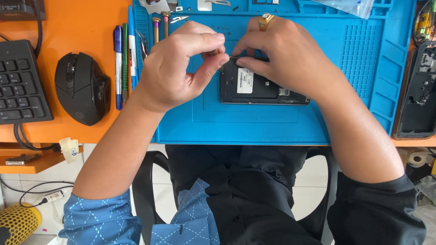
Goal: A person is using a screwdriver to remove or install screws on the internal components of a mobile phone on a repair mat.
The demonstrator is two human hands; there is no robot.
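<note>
Closest to my lens sit the dark shirt and patterned blue sleeve [102,220], with both bare forearms running up from them to the bench. Biggest thing up there is the orange desk [77,18], and on it lies the blue mat [318,122], ridged on its right part and rimmed with small trays along the top. At the mat's middle lies the phone [254,88], back cover off, dark insides and a white label showing, flat and lengthwise. My right hand [286,54], a gold ring on one finger, rests over the phone's upper right part, fingertips pressed down at its top edge. My left hand [181,63] hovers just left of the phone, thumb and forefinger pinched together on a thin metal tool [234,57] whose tip meets the phone's top edge beside the right fingertips; the two hands almost touch there. Left of the mat I see a black keyboard [20,84], then a black mouse [81,88], then a row of pens [123,63] lying just beside the mat's edge. Far right, another opened black device [420,90] lies partly off the mat.
</note>
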